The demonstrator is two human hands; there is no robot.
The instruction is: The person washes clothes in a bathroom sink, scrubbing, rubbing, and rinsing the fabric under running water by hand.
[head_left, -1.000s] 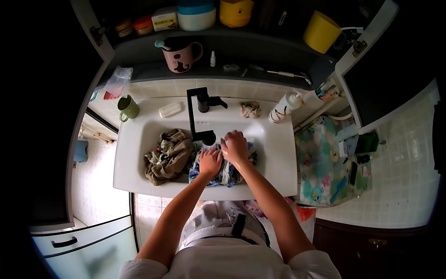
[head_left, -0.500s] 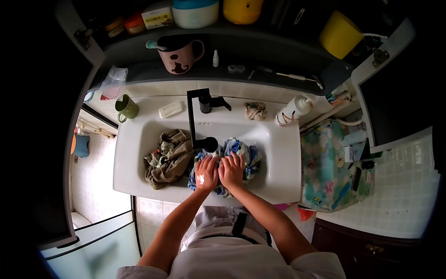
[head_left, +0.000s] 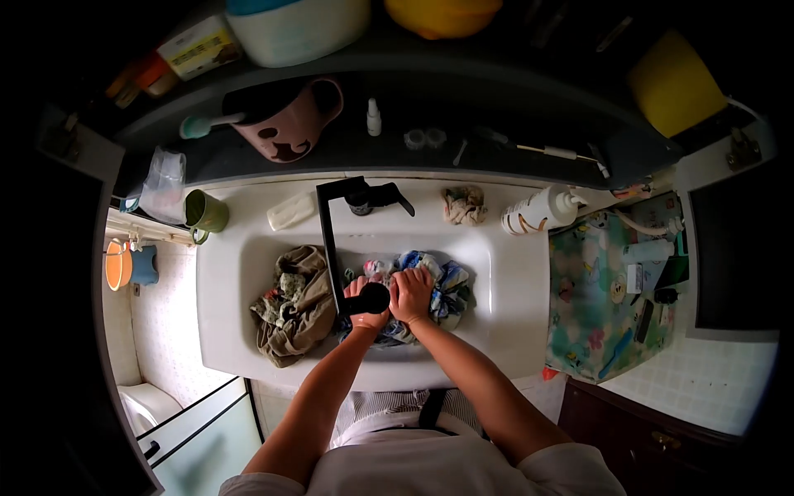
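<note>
Head view: washbasin, white [head_left: 519, 335], one, with the black swivel faucet [head_left: 330, 248] on its back ledge. Bowl contains two bunches of cloth, neither lifted out; handling judged midway, one bunch under the hands, the other untouched.

Patterned cloth, blue and white [head_left: 451, 289], one, crumpled, below the faucet's outlet and to its right. Lies directly beneath both hands, spilling out beyond the right one. Wetness not discernible.

Garment, brown [head_left: 302, 318], one, loosely heaped, left of the faucet; no hand on it.

Pump bottle, white with dark markings [head_left: 536, 211], one, right of the faucet, tilted in this view.

Hands, two: right [head_left: 411, 295], just right of the faucet's outlet, fingers bent over the patterned cloth; left [head_left: 364, 321], partly hidden behind that outlet, also on the cloth. Close side by side; whether they touch, or clamp any fabric, cannot be told.

Mug, green [head_left: 207, 212], one, far left of the faucet.

Small cloth, beige, crumpled [head_left: 464, 205], one, right of the faucet.

Soap bar, white [head_left: 292, 212], one, just left of the faucet.
</note>
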